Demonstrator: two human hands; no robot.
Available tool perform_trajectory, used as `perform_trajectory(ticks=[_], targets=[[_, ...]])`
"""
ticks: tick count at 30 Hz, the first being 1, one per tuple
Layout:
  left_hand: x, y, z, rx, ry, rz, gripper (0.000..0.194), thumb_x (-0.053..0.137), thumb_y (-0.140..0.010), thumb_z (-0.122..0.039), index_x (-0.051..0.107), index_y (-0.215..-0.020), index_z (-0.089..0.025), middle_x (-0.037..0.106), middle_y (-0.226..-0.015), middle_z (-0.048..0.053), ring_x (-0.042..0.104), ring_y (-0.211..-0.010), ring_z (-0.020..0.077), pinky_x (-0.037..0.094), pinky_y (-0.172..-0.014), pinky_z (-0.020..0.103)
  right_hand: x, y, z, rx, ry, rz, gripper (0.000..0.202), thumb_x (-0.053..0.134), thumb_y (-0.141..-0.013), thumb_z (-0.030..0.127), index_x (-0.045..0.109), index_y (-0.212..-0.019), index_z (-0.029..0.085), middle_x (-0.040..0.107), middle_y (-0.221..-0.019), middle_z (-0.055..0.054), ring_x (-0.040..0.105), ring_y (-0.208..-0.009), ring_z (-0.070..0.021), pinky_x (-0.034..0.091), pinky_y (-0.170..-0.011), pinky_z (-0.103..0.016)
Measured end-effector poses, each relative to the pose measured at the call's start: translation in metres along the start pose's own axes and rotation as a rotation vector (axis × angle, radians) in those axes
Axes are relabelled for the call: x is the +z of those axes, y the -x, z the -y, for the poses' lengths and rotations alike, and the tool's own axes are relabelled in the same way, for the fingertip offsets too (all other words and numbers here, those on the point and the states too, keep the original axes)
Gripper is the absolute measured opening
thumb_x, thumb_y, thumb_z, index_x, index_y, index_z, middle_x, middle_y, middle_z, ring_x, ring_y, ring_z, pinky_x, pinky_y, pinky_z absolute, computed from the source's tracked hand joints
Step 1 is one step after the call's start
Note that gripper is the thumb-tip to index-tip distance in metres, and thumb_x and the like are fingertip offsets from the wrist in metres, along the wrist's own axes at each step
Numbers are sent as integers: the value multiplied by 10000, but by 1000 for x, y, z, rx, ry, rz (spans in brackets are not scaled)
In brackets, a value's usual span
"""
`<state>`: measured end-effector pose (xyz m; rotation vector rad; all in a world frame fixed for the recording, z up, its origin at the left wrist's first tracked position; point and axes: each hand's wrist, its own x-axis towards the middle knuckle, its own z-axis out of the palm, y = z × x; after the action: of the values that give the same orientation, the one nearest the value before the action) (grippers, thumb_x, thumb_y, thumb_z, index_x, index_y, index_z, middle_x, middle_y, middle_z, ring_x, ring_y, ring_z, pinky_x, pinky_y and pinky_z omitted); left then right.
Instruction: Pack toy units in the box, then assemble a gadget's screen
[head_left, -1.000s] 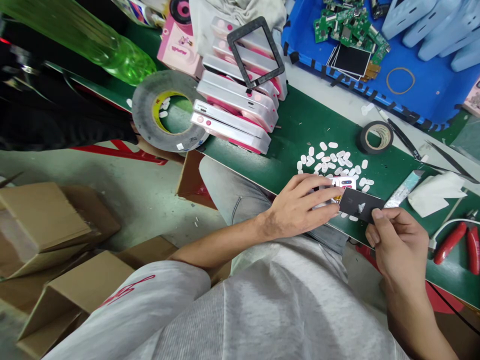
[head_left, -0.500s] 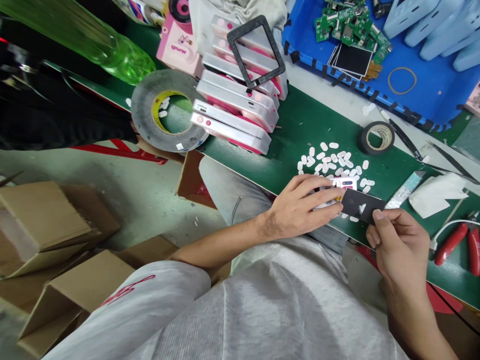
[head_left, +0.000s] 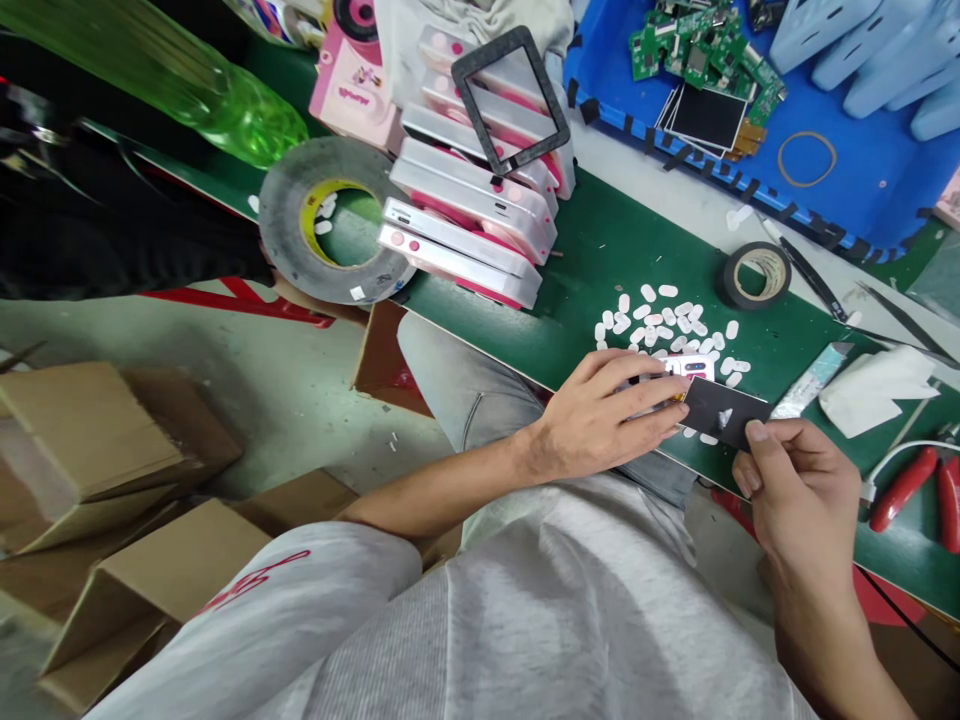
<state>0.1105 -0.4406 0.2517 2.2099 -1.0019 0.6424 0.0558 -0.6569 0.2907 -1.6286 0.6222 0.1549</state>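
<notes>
My left hand [head_left: 615,415] lies over a small white and pink electronic device [head_left: 701,367], fingers closed across it, so most of the device is hidden. Between my right thumb and fingers is the edge of a thin black display panel [head_left: 712,408], with a small whitish patch on its face. The panel's other end meets my left fingertips, where a bit of orange-yellow shows, perhaps a flex cable. My right hand [head_left: 799,480] is at the bench's front edge. Just beyond the device, many small white oval pieces [head_left: 667,318] are scattered on the green surface.
Silver and pink device cases [head_left: 472,210] stand in a row, a black frame [head_left: 514,100] on top. Nearby are a large tape roll [head_left: 285,235], black tape [head_left: 756,275], a cutter knife [head_left: 810,380], red-handled pliers [head_left: 904,490] and a blue tray [head_left: 795,215]. Someone's dark sleeve [head_left: 135,220] is at left.
Almost nothing differs. Both hands keep their places on the device and the panel, and the view has shifted very slightly.
</notes>
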Motion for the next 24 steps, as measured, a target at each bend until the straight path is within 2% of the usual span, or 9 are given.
perform_trajectory(ticks=[6,12,17,24], targets=[[-4,-2,-2,-15,-50,49,179,661,-978,-273,665,-1132,-183,804,-1125,-23,697,-1048,190,552,-924,348,-1,0,-2,-19,12,-2,294,819,-861,409,607,-810,212,438,-555,86,408,-469,-72,330,-464,-236],[-7,-2,-3,-7,-85,121,175,629,-999,-280,688,-1150,-213,760,-1278,-43,674,-1165,202,538,-976,364,0,0,-1,-21,17,-3,291,812,-866,412,598,-813,220,437,-551,84,407,-469,-80,330,-465,-243],[-10,-3,-4,17,-102,214,198,649,-980,-245,684,-1171,-208,715,-1370,-3,642,-1216,233,514,-983,404,0,0,-1,-12,24,-11,316,818,-855,432,582,-808,228,446,-547,83,405,-462,-87,328,-454,-249],[-10,-1,-3,-3,-80,219,265,618,-1002,-262,637,-1259,-202,731,-1333,32,624,-1250,215,489,-1025,392,0,1,0,-8,2,-11,306,821,-852,427,598,-797,224,440,-548,85,409,-457,-78,327,-448,-243]])
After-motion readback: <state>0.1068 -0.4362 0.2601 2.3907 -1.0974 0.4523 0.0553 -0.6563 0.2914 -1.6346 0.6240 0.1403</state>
